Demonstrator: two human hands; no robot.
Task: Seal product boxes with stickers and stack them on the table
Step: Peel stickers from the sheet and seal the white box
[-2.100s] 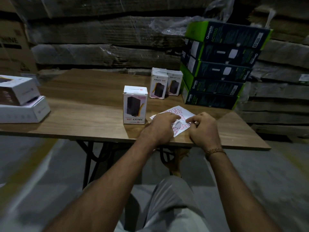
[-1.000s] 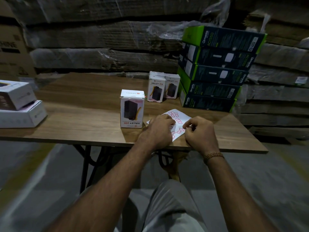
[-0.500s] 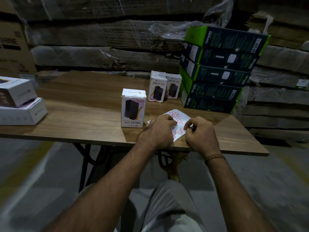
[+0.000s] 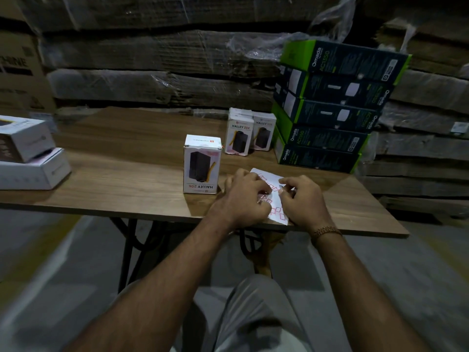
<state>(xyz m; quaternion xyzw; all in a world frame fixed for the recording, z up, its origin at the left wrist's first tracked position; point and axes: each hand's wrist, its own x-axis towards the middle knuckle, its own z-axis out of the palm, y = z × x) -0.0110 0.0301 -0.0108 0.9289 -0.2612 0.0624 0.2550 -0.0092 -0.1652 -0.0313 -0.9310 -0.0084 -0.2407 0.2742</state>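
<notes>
A white sticker sheet [image 4: 275,201] with red-outlined stickers lies near the front edge of the wooden table [image 4: 127,174]. My left hand [image 4: 245,196] rests on the sheet's left part with curled fingers, holding it down. My right hand [image 4: 302,199] sits on the sheet's right side, its thumb and forefinger pinching at a sticker. A white Halley 20K box [image 4: 201,165] stands upside down just left of my left hand. Two more Halley 20K boxes [image 4: 239,135] stand upright further back.
A stack of several green and dark Omada boxes [image 4: 330,107] fills the table's right rear. Two flat white boxes [image 4: 28,158] lie stacked at the left edge. Wrapped cardboard bundles [image 4: 165,59] form a wall behind the table.
Both hands have stayed on the sticker sheet. My right thumb and forefinger have kept working at a sticker on the sheet's right side. The boxes have not moved.
</notes>
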